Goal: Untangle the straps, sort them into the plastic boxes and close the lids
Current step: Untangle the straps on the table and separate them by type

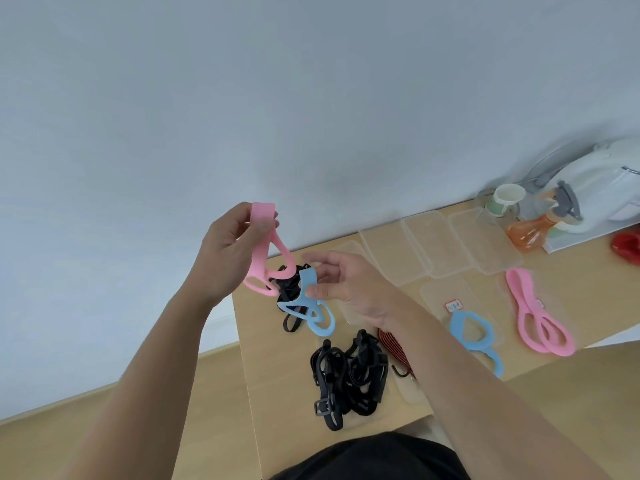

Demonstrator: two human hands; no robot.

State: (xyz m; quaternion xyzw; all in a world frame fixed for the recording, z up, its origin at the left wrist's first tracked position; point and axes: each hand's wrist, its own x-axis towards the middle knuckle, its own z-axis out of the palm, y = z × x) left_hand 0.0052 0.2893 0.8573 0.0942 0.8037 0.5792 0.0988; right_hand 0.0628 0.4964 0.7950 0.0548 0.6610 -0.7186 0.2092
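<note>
Mostly pale wall [311, 98], with wood floor [104, 427] low left. Then tan table [588, 282], slanting across right half. At its far right corner, white appliance [602, 188], blurred.

Bare forearms reaching in from below. High over table's left end, left hand [225, 254], thumb and fingers pinching top of pink strap [259, 251], which hangs in loops. Lower and just beside it, right hand [349, 285], thumb and fingertips nipping upper end of blue strap [298, 293]. Between those two, snarled with both, black strap [287, 289].

Near front edge, black pile [346, 375] of buckled straps. Beside it, partly under right forearm, red-black strap [394, 344] with hook.

Along wall, side by side, three clear lids [429, 244] or shallow boxes; cannot tell which.

Right of right wrist, clear box [433, 292] with red-white label [453, 305]. Lying in it, second blue strap [474, 332], tail over near rim. Further right, pink loops [538, 317], well apart from hands; unclear whether in a box.

By appliance, orange bottle [530, 233] with grey trigger, paper cup [507, 199], and red thing [628, 245] at frame edge.
</note>
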